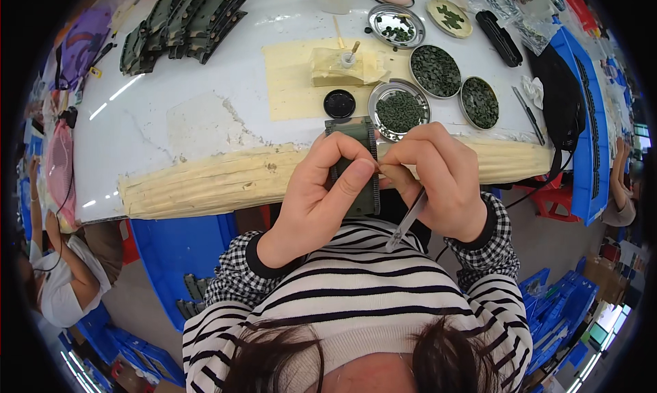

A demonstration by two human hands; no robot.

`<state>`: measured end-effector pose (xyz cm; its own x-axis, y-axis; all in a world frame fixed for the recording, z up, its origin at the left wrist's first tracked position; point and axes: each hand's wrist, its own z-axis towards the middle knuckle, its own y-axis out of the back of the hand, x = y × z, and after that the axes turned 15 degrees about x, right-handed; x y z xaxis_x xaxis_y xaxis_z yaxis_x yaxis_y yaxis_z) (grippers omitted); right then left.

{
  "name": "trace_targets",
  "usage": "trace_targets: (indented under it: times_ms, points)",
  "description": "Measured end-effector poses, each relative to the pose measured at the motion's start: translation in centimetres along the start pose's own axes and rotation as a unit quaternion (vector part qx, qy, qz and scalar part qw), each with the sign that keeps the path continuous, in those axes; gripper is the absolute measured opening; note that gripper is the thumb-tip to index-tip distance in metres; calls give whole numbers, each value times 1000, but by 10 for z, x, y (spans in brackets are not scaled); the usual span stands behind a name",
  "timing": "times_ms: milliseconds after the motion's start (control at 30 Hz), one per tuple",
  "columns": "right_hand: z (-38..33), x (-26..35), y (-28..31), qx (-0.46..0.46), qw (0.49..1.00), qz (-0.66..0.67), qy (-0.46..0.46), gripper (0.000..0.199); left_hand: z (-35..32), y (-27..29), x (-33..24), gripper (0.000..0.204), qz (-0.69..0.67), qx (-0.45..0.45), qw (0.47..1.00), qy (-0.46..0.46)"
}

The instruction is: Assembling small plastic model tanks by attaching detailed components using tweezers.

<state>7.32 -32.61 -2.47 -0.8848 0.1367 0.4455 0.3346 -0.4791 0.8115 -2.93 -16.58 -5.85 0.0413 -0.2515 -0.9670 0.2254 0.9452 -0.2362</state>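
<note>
My left hand point(321, 187) is closed around a long dark-green plastic part point(366, 196) with a ribbed edge, held upright over the table's near edge. Thumb and forefinger meet at that ribbed edge. Against the same spot, my right hand point(441, 181) is pinched shut, and its fingertips nearly touch the left thumb. A slim silvery tool point(406, 223) is tucked in the right hand, its rear end sticking out below the palm. Whatever lies between the right fingertips is too small to make out. Just beyond stands a metal dish of small green pieces point(400, 111).
More dishes of green pieces point(435, 71) stand at the far right, near tweezers point(528, 116). A small pot with a brush point(348, 59) sits in a taped block, behind a black lid point(339, 103). Green parts point(185, 23) are stacked far left. A blue tray point(590, 133) borders the right.
</note>
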Motion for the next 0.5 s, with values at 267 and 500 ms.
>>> trace_targets:
  times_ms: [267, 500]
  points:
    - [7, 6, -14, -9, 1000, 2, 8, 28, -7, 5, 2, 18, 28, -13, 1000, 0]
    - [8, 0, -7, 12, 994, -24, 106, 38, -8, 4, -7, 24, -177, 8, 984, -4]
